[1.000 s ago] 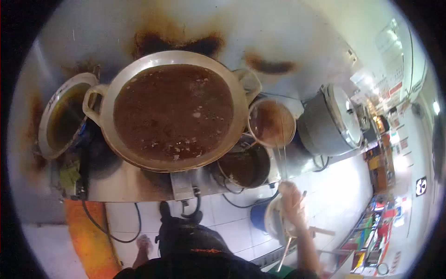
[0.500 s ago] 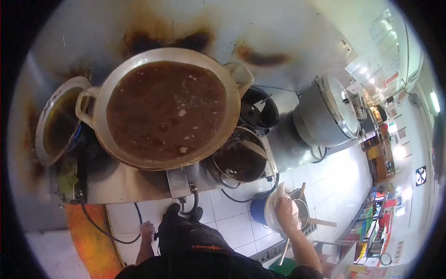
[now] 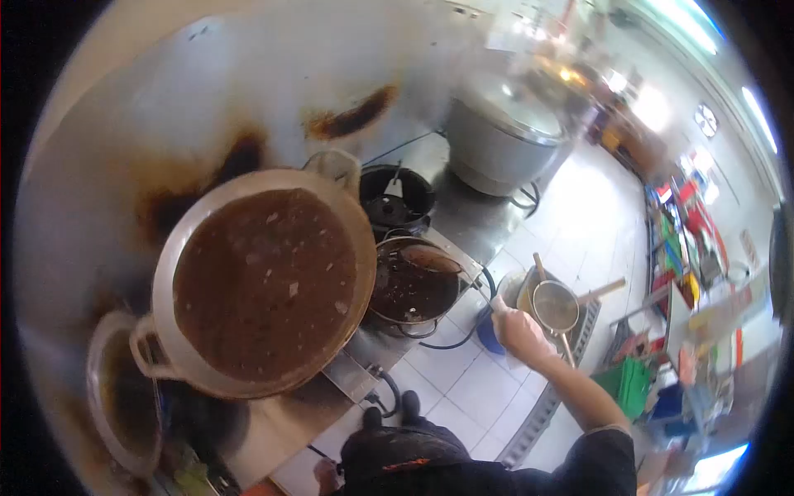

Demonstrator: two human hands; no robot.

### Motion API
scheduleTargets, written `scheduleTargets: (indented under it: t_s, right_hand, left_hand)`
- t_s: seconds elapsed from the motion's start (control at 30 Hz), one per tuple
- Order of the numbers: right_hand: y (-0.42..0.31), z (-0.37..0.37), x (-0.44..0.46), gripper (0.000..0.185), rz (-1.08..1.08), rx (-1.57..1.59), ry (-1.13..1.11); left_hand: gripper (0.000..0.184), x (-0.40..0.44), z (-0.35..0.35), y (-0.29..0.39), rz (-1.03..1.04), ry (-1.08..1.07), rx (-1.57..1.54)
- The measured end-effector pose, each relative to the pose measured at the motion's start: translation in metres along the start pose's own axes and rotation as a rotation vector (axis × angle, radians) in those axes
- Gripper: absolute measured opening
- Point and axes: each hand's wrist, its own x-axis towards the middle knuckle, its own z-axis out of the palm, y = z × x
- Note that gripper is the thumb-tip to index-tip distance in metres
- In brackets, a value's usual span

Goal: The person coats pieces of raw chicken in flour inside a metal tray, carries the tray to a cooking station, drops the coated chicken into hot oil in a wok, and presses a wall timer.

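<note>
Ladle (image 3: 430,259) in small pot (image 3: 413,293), middle of frame, brown soup around it. Right hand (image 3: 525,337) of mine, right of middle, shut on ladle's thin handle, pale cloth (image 3: 501,306) at fingers. Strainer (image 3: 556,307) just right of hand, over bucket (image 3: 488,332). Left hand (image 3: 327,475) of mine low in frame, near stove edge; cannot tell if wide or narrow. Big pan (image 3: 265,388) left of small pot, full of brown soup. Lidded pot (image 3: 496,149) at top.
</note>
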Motion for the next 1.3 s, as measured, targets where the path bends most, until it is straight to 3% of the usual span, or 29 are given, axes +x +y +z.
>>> scheduleTargets:
  t_s: [0.03,0.07,0.13,0.27,0.33,0.4,0.5,0.53,0.6,0.63,0.73,0.8,0.9,0.97,1.03,1.07,1.1,1.13,1.17,1.2,1.27,1.3]
  right_hand:
    - [-0.001,0.0,0.004,0.04,0.039,0.024,0.02]
    - [-0.002,-0.001,0.007,0.034,-0.005,0.084,-0.046]
    - [0.001,0.001,0.014,0.031,-0.056,0.235,-0.159]
    - [0.002,0.053,0.025,0.037,-0.264,0.601,-0.16]
    - [-0.032,0.028,0.015,0.035,0.164,0.973,-0.538]
    - [-0.041,0.008,0.0,0.045,0.086,0.576,-0.213]
    - [-0.033,0.004,-0.04,0.065,0.082,0.554,0.397]
    - [-0.019,0.014,-0.062,0.062,-0.003,0.623,0.611]
    - [0.004,0.003,-0.125,0.055,0.03,0.74,0.765]
    - [0.021,-0.006,-0.156,0.034,-0.002,0.954,0.726]
    - [0.072,0.005,-0.256,0.028,0.241,1.049,0.413]
    - [0.118,0.061,-0.315,0.029,0.228,0.948,0.512]
    - [0.202,0.067,-0.436,0.031,0.429,1.036,0.595]
    - [0.25,0.052,-0.504,0.033,0.731,0.994,0.801]
    - [0.288,0.025,-0.554,0.033,0.881,0.882,0.805]
    - [0.316,0.015,-0.579,0.034,1.007,0.79,0.794]
    - [0.34,0.016,-0.597,0.034,1.022,0.767,0.798]
    - [0.362,0.026,-0.611,0.035,1.057,0.833,0.811]
    - [0.386,0.038,-0.626,0.037,1.092,0.909,0.823]
    - [0.409,0.047,-0.637,0.041,1.123,0.928,0.815]
    - [0.45,0.048,-0.658,0.039,1.128,0.923,0.76]
    - [0.474,0.048,-0.668,0.037,1.123,0.923,0.703]
  left_hand:
    - [0.011,0.014,-0.005,-0.013,-0.147,-0.3,-0.405]
    - [0.009,0.016,0.006,-0.016,0.049,-0.085,-0.213]
    - [0.016,0.032,0.003,-0.034,0.38,-0.168,-0.419]
    - [0.023,0.064,-0.009,-0.033,0.094,-0.673,-0.328]
    - [0.026,0.089,-0.031,-0.031,0.115,-0.784,-0.312]
    - [0.029,0.118,-0.053,-0.02,0.164,-0.874,-0.272]
    - [0.031,0.168,-0.059,0.025,0.335,-0.902,-0.202]
    - [0.031,0.185,-0.052,0.048,0.422,-0.891,-0.187]
    - [0.031,0.215,-0.038,0.106,0.6,-0.886,-0.156]
    - [0.032,0.226,-0.033,0.137,0.677,-0.886,-0.142]
    - [0.032,0.239,-0.023,0.249,0.845,-0.902,-0.139]
    - [0.033,0.233,-0.023,0.328,0.911,-0.928,-0.171]
    - [0.033,0.208,-0.031,0.444,0.977,-0.953,-0.203]
    - [0.034,0.18,-0.041,0.514,0.98,-0.997,-0.247]
    - [0.034,0.149,-0.041,0.579,0.843,-1.153,-0.413]
    - [0.035,0.133,-0.039,0.619,0.624,-1.355,-0.622]
    - [0.035,0.122,-0.025,0.658,0.252,-1.631,-0.935]
    - [0.035,0.119,-0.003,0.693,-0.327,-2.077,-1.205]
    - [0.037,0.09,-0.03,0.748,-0.209,-1.828,-1.217]
    - [0.043,0.05,-0.127,0.818,-0.1,-1.574,-1.171]
    - [0.052,0.014,-0.234,0.92,-0.165,-1.772,-1.449]
    - [0.066,-0.011,-0.295,0.971,-0.13,-1.782,-1.44]
